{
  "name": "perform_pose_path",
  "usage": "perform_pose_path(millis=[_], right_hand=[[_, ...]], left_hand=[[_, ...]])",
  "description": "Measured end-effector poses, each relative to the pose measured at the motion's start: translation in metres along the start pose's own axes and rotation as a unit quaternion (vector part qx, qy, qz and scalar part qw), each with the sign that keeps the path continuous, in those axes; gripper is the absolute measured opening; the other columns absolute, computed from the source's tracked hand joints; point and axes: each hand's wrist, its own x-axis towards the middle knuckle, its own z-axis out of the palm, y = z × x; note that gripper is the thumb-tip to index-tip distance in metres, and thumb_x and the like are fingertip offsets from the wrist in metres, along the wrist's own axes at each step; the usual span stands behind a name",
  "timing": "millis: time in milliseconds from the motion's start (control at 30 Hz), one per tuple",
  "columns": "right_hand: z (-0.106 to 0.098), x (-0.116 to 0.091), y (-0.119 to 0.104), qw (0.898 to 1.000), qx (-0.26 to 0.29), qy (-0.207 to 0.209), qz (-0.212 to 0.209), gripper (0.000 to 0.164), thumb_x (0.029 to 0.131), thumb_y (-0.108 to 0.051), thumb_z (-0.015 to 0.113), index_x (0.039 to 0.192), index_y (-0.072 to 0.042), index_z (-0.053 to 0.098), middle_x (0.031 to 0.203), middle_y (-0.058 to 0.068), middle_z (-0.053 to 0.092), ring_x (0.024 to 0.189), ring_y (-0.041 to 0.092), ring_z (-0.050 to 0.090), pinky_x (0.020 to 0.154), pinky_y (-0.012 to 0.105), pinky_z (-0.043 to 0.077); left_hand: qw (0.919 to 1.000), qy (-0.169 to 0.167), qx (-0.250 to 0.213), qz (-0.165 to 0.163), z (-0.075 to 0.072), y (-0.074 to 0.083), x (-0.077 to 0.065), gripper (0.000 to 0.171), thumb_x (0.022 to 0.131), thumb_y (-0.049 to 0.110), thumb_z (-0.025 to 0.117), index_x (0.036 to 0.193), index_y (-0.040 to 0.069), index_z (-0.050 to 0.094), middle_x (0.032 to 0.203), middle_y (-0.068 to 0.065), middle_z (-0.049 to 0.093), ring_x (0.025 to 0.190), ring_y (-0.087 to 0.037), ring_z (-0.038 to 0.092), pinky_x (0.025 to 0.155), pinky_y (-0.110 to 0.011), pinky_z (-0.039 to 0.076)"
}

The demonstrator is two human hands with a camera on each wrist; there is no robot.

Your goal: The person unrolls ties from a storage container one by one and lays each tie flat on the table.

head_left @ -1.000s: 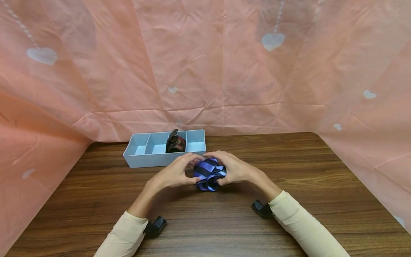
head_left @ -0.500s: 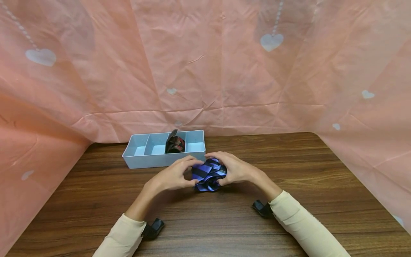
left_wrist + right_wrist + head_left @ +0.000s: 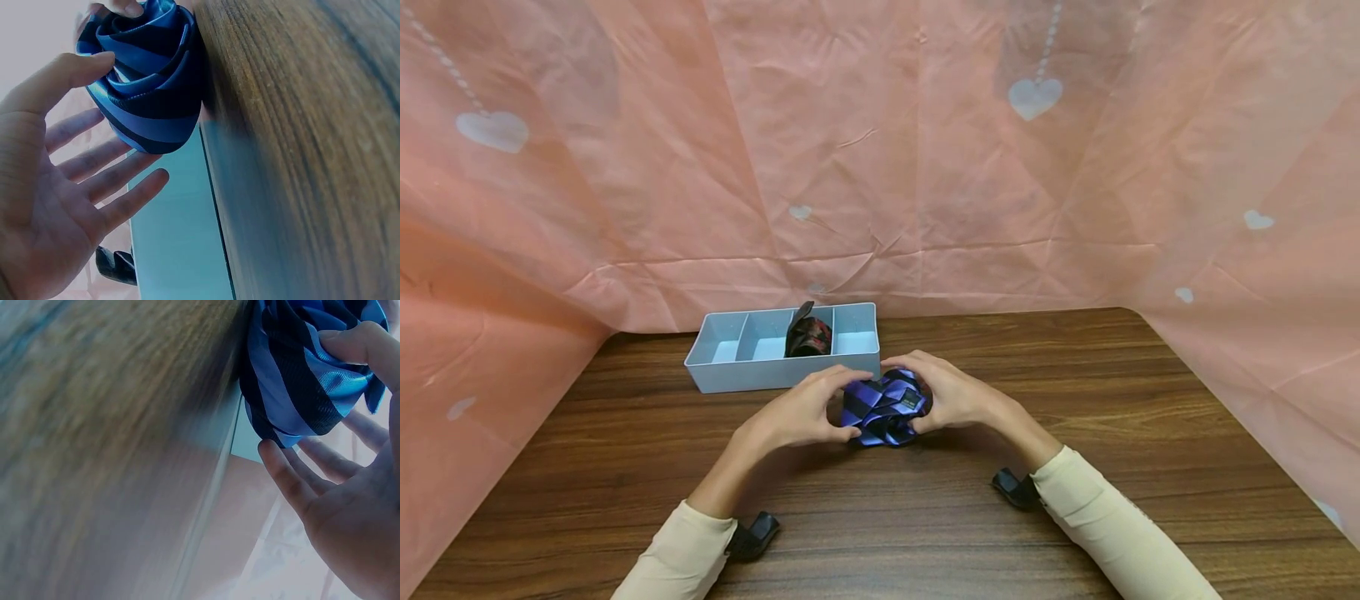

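Note:
A striped blue-and-black necktie (image 3: 883, 407), bundled into loose folds, sits on the wooden table between both hands. A small dark label shows on its right part in the head view. My left hand (image 3: 808, 410) holds its left side, thumb in front and fingers behind. On the other side my right hand (image 3: 953, 392) grips it the same way. In the left wrist view the thumb touches the folds of the necktie (image 3: 150, 94), while the fingers spread behind it. The right wrist view shows the thumb pressing the striped cloth (image 3: 300, 375), fingertips at its far underside.
Behind the hands stands a light blue divided box (image 3: 782, 375) with several compartments. A rolled dark cloth with a red pattern (image 3: 812, 337) sits in one compartment, its end sticking up. A pink curtain (image 3: 925, 167) encloses the back and sides of the wooden table (image 3: 1075, 375).
The left hand has shifted slightly left, and the necktie bundle has spread a little wider. Its folds have turned, bringing the label into view. The right hand has barely moved.

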Motion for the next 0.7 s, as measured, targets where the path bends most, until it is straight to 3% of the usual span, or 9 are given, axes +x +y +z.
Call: perform_pose_path(millis=[400, 700], right_hand=[[0.001, 0.0, 0.003, 1.0, 0.006, 0.0, 0.0, 0.088, 0.068, -0.009, 0.086, 0.147, -0.003, 0.05, 0.129, 0.017, 0.058, 0.108, 0.024, 0.057, 0.09, 0.037, 0.051], [0.001, -0.002, 0.004, 1.0, 0.004, 0.007, 0.002, 0.087, 0.067, -0.01, 0.086, 0.147, -0.004, 0.051, 0.129, 0.016, 0.058, 0.113, 0.028, 0.057, 0.094, 0.042, 0.05]], left_hand=[[0.9996, -0.005, 0.02, -0.02, -0.006, -0.002, -0.009, 0.079, 0.078, 0.014, 0.078, 0.152, 0.007, 0.049, 0.143, -0.013, 0.058, 0.128, -0.028, 0.058, 0.105, -0.052, 0.048], [0.9983, -0.022, 0.02, -0.049, -0.01, -0.012, -0.02, 0.079, 0.079, 0.016, 0.077, 0.152, 0.01, 0.05, 0.142, -0.015, 0.058, 0.128, -0.032, 0.056, 0.105, -0.057, 0.047]])
